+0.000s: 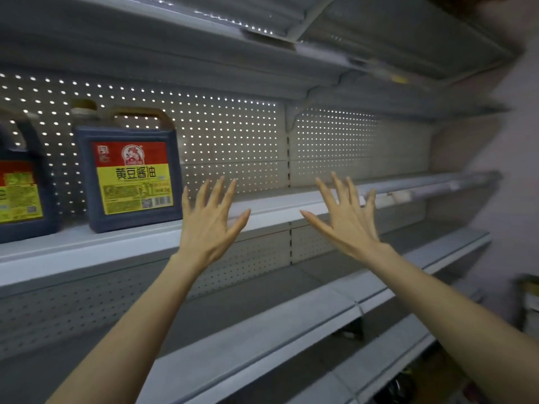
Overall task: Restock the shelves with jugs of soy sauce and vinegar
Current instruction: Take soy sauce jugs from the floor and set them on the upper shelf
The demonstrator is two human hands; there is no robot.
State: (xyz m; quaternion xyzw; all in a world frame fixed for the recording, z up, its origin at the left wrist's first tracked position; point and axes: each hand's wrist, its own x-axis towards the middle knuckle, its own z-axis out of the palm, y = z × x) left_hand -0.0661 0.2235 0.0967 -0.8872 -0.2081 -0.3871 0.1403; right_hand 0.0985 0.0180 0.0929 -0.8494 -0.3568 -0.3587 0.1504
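My left hand (210, 225): fingers spread wide, holding nothing, raised before the front edge of the shelf (87, 249).
My right hand (347, 220): the same, splayed and empty, near the left one.
Jug of soy sauce (131, 176): on that shelf, just left of my left hand. It stands upright with its long axis vertical, cap and handle on top. The red-and-yellow label faces me.
Second jug (20, 193): further left, cut off by the frame, also upright with its label outward.
Back panel (233, 135): perforated, behind both jugs; the shelf to the right of them is bare.
Vinegar: none in view.
Risks, as I judge them: my left little finger is close enough to nudge the nearer jug askew. A full jug set too near the shelf lip could tip forward. If I place the next one carelessly, its label will be turned away.
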